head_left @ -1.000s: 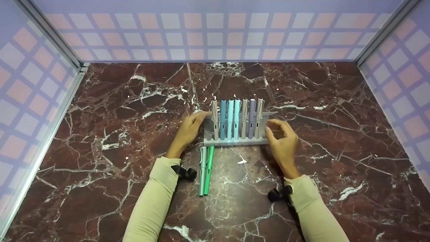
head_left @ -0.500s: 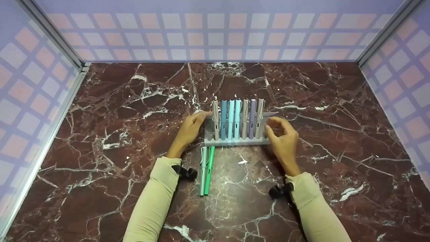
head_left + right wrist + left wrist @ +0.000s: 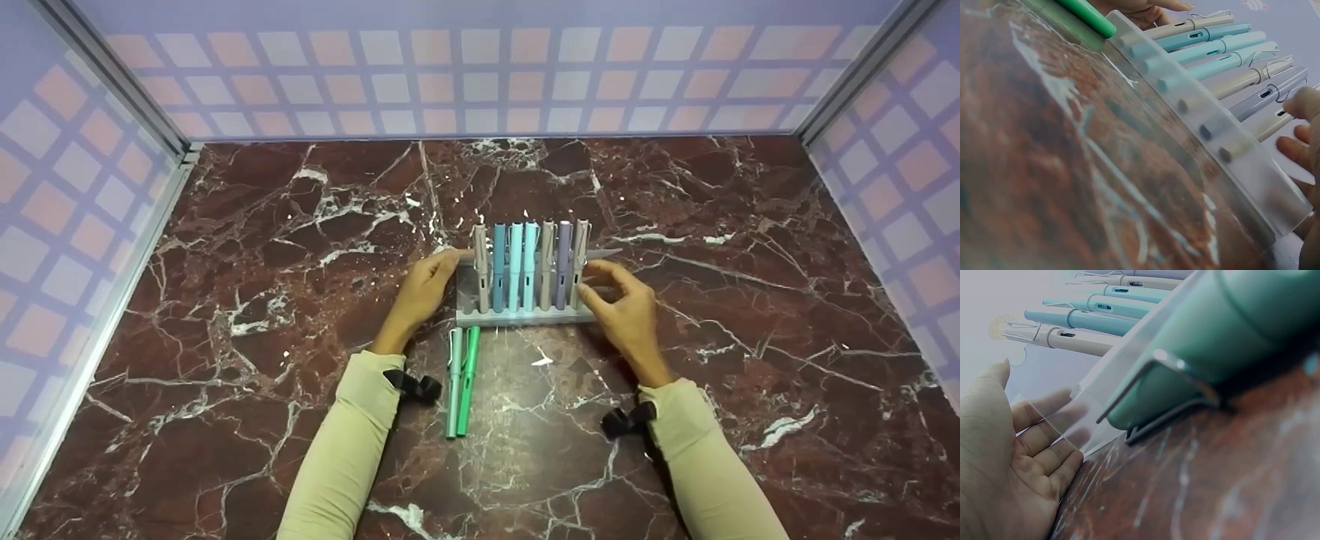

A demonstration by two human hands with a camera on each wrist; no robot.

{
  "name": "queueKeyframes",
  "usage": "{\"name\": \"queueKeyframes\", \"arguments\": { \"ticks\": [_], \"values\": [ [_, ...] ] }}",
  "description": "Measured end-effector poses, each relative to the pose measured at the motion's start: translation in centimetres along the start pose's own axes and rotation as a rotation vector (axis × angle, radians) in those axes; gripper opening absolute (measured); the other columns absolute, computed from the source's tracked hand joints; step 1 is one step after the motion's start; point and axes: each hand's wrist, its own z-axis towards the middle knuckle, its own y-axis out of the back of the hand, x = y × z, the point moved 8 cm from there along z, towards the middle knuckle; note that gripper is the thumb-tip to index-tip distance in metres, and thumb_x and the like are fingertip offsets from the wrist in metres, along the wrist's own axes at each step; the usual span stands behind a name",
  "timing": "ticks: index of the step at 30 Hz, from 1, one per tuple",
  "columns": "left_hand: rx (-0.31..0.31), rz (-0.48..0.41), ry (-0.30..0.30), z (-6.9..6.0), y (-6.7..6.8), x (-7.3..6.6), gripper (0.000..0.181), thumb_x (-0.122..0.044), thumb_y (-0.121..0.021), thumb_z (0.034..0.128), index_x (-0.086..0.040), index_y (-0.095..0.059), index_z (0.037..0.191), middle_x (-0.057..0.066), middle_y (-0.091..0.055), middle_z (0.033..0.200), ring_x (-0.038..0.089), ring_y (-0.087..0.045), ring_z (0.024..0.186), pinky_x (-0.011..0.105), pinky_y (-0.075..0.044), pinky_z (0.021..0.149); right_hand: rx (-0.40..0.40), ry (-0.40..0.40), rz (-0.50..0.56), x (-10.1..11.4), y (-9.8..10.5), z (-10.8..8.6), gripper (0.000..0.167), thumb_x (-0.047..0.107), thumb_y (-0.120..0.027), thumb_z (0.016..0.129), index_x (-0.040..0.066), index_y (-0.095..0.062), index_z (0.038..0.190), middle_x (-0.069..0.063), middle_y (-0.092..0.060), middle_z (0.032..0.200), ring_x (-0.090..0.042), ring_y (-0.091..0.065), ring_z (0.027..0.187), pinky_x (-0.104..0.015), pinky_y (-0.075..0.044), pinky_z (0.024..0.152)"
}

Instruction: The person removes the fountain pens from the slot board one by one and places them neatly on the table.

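Observation:
A clear pen stand [image 3: 466, 318] sits mid-table, bearing a row of upright capped pens: beige, teal, light blue and purple. My left hand [image 3: 429, 291] holds the stand's left edge. In the left wrist view, its fingers [image 3: 1053, 464] show through the clear panel, with the thumb by the panel's edge. On the other side, my right hand [image 3: 628, 306] has its bent thumb at the rightmost beige pen [image 3: 578, 262]; a gap separates thumb and index finger in the right wrist view. A grey-green pen [image 3: 453, 386] and a bright green pen [image 3: 468, 382] lie before the stand.
The tabletop [image 3: 262, 420] is dark red with white veins. Checked panels [image 3: 480, 82] enclose its back and sides. A black wrist camera [image 3: 628, 420] is strapped over the right sleeve, and another black camera [image 3: 420, 388] over the left.
My right hand has shifted left, from beside the stand's right edge to the rightmost beige pen. The left hand, the stand and both green pens stay where they were.

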Motion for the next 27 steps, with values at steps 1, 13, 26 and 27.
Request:
{"name": "queueKeyframes", "arguments": {
  "ticks": [1,13,26,27],
  "values": [
    [0.0,-0.006,-0.005,-0.03,0.0,0.01,0.038,-0.023,-0.04,0.1093,-0.002,-0.066,0.127,0.015,-0.069,0.124,0.031,-0.064,0.111,0.043,-0.046,0.104,0.014,-0.018,-0.002,-0.11,-0.13,-0.05,0.029,-0.007,-0.074,0.084,-0.012,-0.067,0.112,-0.028,-0.072,0.1,-0.037,-0.071,0.085,-0.024,-0.059,0.072],
    [0.001,0.039,-0.051,0.0,0.08,-0.28,0.037,-0.019,-0.04,0.109,0.0,-0.066,0.127,0.016,-0.067,0.128,0.03,-0.061,0.121,0.041,-0.042,0.11,0.061,-0.098,-0.072,-0.56,-0.53,-0.48,0.028,-0.003,-0.075,0.086,-0.007,-0.069,0.113,-0.022,-0.074,0.098,-0.004,-0.064,0.073,-0.015,-0.052,0.065],
    [0.0,0.039,-0.024,0.06,0.09,-0.1,0.038,-0.023,-0.041,0.109,-0.002,-0.066,0.127,0.015,-0.066,0.13,0.032,-0.059,0.123,0.042,-0.04,0.112,0.107,-0.056,-0.032,-0.39,-0.74,-0.43,0.02,-0.007,-0.072,0.086,-0.012,-0.07,0.106,-0.027,-0.072,0.088,-0.011,-0.063,0.069,-0.018,-0.052,0.064],
    [-0.001,0.041,-0.023,0.06,0.09,-0.07,0.038,-0.023,-0.041,0.1091,-0.002,-0.066,0.128,0.015,-0.066,0.131,0.031,-0.059,0.124,0.042,-0.039,0.112,0.107,-0.055,-0.035,-0.37,-0.75,-0.44,0.02,-0.007,-0.072,0.086,-0.011,-0.07,0.106,-0.027,-0.072,0.088,-0.011,-0.064,0.07,-0.018,-0.052,0.064]
  ]
}}
